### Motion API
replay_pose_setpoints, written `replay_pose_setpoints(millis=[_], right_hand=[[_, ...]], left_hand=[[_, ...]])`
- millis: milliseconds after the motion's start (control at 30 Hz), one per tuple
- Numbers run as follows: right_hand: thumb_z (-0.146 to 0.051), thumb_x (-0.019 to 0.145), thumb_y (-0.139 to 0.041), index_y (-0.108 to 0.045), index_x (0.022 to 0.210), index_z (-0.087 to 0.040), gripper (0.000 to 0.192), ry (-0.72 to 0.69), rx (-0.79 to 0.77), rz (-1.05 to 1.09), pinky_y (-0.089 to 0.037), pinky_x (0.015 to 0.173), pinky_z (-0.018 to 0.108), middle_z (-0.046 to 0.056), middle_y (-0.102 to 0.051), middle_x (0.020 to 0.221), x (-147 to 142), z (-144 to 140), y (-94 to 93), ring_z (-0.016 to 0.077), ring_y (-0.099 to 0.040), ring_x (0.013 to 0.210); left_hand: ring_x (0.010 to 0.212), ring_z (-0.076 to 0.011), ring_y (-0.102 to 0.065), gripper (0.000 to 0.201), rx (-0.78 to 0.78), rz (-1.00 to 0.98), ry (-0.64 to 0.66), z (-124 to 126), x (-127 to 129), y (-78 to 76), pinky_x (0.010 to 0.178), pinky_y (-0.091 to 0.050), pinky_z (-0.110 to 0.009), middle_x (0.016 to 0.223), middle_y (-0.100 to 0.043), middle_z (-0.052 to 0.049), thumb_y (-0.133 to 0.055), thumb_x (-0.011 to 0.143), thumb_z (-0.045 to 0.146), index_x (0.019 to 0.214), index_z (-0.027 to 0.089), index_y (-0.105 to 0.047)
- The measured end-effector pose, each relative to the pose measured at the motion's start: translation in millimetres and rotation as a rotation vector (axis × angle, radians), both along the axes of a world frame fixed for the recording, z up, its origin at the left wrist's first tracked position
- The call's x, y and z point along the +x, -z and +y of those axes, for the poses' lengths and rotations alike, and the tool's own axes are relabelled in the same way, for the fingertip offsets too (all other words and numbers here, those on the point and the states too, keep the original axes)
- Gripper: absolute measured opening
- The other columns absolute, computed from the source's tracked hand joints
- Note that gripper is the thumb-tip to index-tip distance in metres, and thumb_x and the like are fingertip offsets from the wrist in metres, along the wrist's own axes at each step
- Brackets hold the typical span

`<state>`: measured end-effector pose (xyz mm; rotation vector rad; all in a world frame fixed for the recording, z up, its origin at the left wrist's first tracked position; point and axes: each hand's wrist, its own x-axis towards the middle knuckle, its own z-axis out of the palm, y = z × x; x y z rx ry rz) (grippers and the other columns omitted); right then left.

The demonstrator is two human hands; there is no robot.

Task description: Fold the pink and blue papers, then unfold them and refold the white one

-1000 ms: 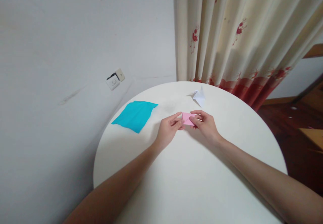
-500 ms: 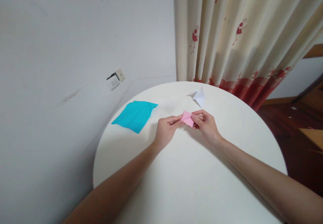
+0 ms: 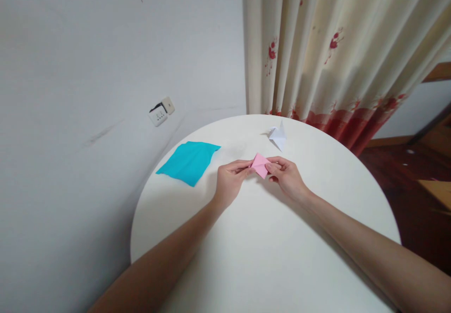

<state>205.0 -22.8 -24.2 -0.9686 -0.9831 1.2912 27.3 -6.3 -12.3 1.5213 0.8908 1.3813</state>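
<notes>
A small pink piece of folded paper (image 3: pixel 260 165), diamond-shaped with a crease across its middle, is held up between both hands over the table. My left hand (image 3: pixel 231 179) pinches its left corner between thumb and fingers. On the opposite corner, my right hand (image 3: pixel 286 176) is closed with the thumb on the front face and the fingers behind. Beyond the hands stands a white folded-paper crane (image 3: pixel 278 136). A turquoise sheet (image 3: pixel 190 161), slightly wrinkled, lies to the left of my left hand.
The round white table (image 3: pixel 268 256) fills the middle of the view. A pale wall (image 3: pixel 88 59) with a socket (image 3: pixel 158 115) runs close along its left side. Behind the table hangs a cream curtain (image 3: pixel 296 45) with red flowers.
Both hands have shifted slightly to the left, and more of the pink paper's face shows between them. My right fingers have moved a little on its right side.
</notes>
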Motion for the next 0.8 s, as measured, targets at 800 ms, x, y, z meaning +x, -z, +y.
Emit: replay_pose_setpoints(millis=[800], right_hand=[[-0.043,0.064,-0.085,-0.071,0.078,-0.019,0.032,0.092,0.017,0.017,-0.046,0.058,0.024,0.003,-0.073,0.071,-4.6,-2.6,0.5,0.0132,-0.062,0.063]], left_hand=[[0.093,-0.0193,-0.071,0.050,-0.095,-0.037,0.028,-3.7,5.0,-2.8,0.089,-0.056,-0.031,0.105,-0.075,-0.012,-0.079,0.074,0.029,0.120,0.012,-0.069]])
